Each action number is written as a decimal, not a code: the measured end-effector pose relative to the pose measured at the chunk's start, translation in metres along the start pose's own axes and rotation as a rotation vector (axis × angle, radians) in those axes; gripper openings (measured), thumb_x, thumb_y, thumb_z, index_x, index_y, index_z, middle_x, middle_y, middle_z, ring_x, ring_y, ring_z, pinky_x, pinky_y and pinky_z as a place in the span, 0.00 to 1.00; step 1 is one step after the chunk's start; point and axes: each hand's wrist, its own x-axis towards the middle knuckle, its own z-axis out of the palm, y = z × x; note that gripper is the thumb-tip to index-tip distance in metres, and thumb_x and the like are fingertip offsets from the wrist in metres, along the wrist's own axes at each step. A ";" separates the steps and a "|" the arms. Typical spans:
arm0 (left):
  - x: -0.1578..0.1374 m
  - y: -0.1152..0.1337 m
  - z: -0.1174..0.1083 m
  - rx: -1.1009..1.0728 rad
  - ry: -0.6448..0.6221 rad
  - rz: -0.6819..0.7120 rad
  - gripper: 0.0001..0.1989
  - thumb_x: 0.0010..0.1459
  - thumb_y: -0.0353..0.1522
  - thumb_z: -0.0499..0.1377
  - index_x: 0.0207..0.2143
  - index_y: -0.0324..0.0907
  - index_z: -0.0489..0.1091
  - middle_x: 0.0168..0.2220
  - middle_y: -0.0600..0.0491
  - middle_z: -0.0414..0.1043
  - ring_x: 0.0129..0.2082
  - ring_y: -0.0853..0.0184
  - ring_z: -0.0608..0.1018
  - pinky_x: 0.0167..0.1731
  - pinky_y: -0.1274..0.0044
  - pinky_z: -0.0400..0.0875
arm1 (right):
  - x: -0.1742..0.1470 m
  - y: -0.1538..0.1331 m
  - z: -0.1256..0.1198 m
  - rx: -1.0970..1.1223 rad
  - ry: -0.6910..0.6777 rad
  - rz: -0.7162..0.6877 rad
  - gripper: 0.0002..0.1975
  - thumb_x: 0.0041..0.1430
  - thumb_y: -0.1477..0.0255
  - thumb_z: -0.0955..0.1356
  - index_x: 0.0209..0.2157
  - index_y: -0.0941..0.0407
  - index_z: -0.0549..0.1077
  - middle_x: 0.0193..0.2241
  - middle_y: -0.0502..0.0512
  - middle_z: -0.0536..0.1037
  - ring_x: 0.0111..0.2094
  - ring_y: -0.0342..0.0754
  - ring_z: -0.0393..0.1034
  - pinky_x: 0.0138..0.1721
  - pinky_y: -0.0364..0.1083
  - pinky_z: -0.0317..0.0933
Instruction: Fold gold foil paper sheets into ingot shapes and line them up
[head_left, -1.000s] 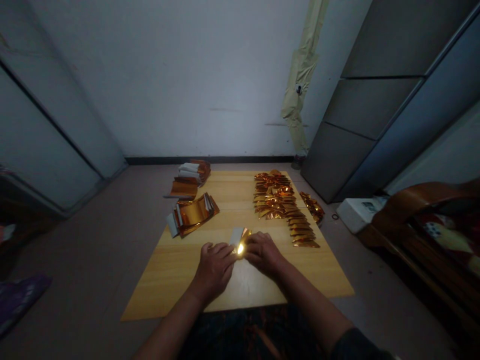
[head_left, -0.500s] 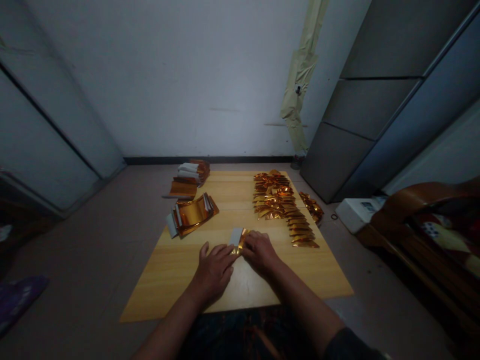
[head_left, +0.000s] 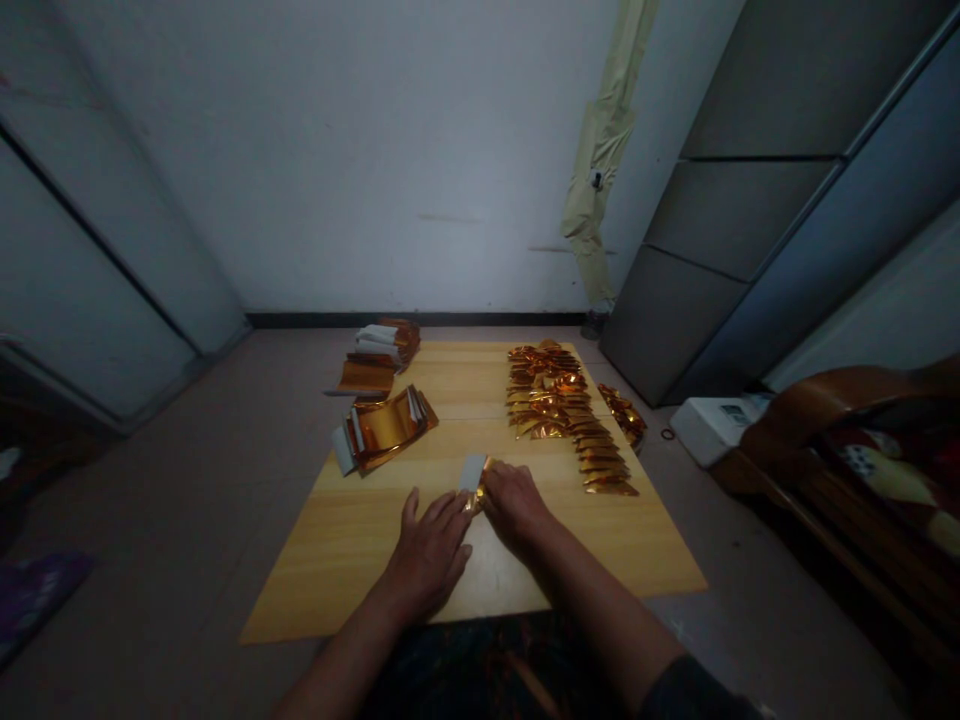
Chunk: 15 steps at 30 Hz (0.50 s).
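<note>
A small sheet of gold foil paper (head_left: 472,472) with a pale grey back lies on the wooden board, partly folded along its near and right edges. My left hand (head_left: 433,540) rests flat with fingers spread, its fingertips on the sheet's near left corner. Bent fingers of my right hand (head_left: 516,502) close on the sheet's right edge; the exact grip is hidden under the knuckles. To the left lies a stack of gold foil sheets (head_left: 390,428). Rows of folded gold foil pieces (head_left: 547,395) overlap on the right side.
The wooden board (head_left: 337,570) sits low before me. More foil sheets (head_left: 367,375) lie at its far left edge, and a foil heap (head_left: 622,412) is beyond its right edge. A grey refrigerator (head_left: 697,220), a white box (head_left: 712,430) and a wooden seat (head_left: 795,450) stand right.
My left hand has shifted slightly, fingers still spread. My right hand has moved a little along the sheet's right edge, its fingers more curled. The piles look unchanged.
</note>
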 end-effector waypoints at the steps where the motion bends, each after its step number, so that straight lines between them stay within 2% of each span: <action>1: 0.000 0.001 0.000 0.002 -0.008 -0.001 0.24 0.60 0.30 0.52 0.60 0.46 0.60 0.62 0.46 0.64 0.61 0.57 0.65 0.63 0.49 0.32 | 0.000 -0.001 0.000 -0.003 -0.001 0.001 0.10 0.65 0.71 0.63 0.47 0.55 0.69 0.45 0.57 0.72 0.45 0.49 0.63 0.42 0.46 0.49; 9: -0.001 0.003 0.001 0.049 -0.017 -0.020 0.25 0.61 0.32 0.52 0.61 0.43 0.59 0.61 0.44 0.65 0.61 0.57 0.65 0.63 0.50 0.32 | 0.003 -0.006 -0.008 0.018 -0.018 0.025 0.08 0.66 0.70 0.63 0.45 0.54 0.70 0.44 0.56 0.72 0.43 0.48 0.64 0.40 0.45 0.49; 15: -0.002 0.005 0.001 0.094 0.035 -0.005 0.24 0.62 0.33 0.51 0.61 0.47 0.60 0.61 0.46 0.66 0.60 0.58 0.66 0.64 0.51 0.32 | 0.003 -0.007 -0.009 0.026 -0.025 0.030 0.08 0.65 0.70 0.63 0.44 0.54 0.70 0.43 0.55 0.73 0.43 0.48 0.64 0.39 0.45 0.49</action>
